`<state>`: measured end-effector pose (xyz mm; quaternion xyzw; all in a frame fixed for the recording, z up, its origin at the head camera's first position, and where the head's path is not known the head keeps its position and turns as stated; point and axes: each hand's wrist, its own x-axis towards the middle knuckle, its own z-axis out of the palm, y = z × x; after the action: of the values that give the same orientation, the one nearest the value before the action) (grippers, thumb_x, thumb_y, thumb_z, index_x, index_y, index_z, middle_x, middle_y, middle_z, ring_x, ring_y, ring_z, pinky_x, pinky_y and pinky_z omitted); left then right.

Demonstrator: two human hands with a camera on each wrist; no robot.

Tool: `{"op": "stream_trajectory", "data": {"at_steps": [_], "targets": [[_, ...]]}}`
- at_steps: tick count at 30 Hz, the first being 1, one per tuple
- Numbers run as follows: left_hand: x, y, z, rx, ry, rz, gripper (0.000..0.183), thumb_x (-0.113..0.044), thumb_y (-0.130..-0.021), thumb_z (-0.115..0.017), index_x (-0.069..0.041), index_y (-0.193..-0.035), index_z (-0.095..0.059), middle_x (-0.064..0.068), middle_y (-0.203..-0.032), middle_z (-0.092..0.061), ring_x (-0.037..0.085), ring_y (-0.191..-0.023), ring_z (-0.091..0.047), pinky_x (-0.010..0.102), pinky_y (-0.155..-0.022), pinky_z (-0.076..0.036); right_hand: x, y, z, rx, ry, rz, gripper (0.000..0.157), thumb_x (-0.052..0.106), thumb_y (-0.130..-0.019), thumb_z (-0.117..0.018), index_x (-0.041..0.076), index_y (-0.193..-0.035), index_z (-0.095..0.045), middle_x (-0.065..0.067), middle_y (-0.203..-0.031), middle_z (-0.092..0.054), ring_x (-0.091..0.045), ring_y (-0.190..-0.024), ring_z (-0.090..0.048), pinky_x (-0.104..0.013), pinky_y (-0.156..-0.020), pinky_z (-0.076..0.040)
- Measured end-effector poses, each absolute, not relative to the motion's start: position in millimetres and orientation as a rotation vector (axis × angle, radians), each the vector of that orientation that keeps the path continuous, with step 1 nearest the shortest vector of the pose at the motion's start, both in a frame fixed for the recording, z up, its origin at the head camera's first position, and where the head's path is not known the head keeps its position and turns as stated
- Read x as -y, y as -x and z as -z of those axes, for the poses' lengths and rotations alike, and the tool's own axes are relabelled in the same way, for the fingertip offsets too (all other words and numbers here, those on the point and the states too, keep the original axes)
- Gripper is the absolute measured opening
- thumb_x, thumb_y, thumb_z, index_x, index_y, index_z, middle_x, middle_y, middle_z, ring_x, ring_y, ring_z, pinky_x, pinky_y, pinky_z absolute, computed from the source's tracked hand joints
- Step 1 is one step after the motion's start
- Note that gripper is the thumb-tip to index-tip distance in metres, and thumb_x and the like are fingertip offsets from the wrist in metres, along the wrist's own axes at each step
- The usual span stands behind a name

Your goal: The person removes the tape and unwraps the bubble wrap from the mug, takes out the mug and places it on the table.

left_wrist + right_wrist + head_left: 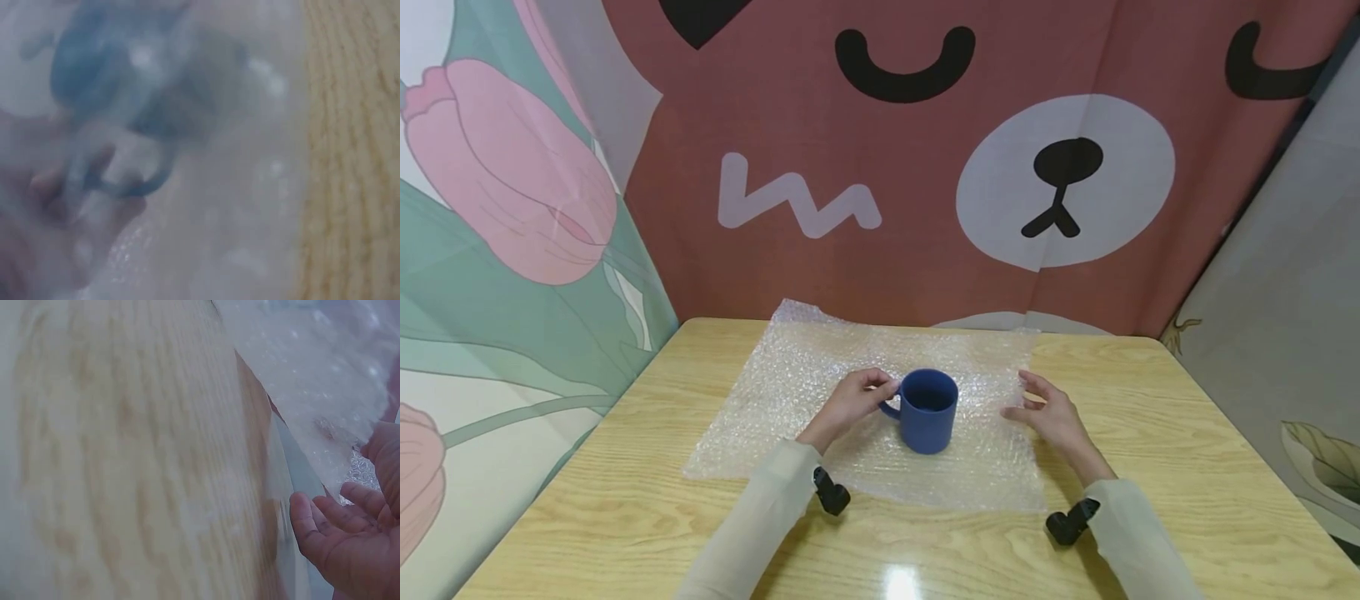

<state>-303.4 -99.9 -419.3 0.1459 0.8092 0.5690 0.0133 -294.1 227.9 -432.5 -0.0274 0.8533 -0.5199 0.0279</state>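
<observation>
A blue mug stands upright on a sheet of bubble wrap, its handle pointing left. My left hand pinches that handle between thumb and fingers; the left wrist view is hazy, with the handle at the fingertips. Along the sheet's right edge is my right hand, thumb and fingers spread apart. In the right wrist view its fingers are loosely bent and the thumb is right at the wrap's edge.
The bubble wrap lies across a light wooden table, its far edge reaching the table's back edge. Behind hangs a curtain with a bear's face, and a flowered curtain is on the left. Small black cameras sit on both wrists.
</observation>
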Motion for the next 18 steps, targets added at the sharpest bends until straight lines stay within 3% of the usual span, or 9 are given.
{"op": "stream_trajectory", "data": {"at_steps": [18], "targets": [[99.0,303.1,420.0,-2.525,-0.466,-1.787,0.020,-0.020,-0.095,-0.065,0.000,-0.096,-0.069,0.003,-0.090,-0.065,0.013,-0.084,-0.059,0.026,-0.067,-0.050,-229.0,292.1,431.9,-2.559,0.167,1.548,0.087,0.020,-0.085,-0.076,0.004,-0.153,-0.025,-0.032,-0.151,-0.022,-0.052,-0.132,-0.029,-0.058,-0.103,-0.033]]}}
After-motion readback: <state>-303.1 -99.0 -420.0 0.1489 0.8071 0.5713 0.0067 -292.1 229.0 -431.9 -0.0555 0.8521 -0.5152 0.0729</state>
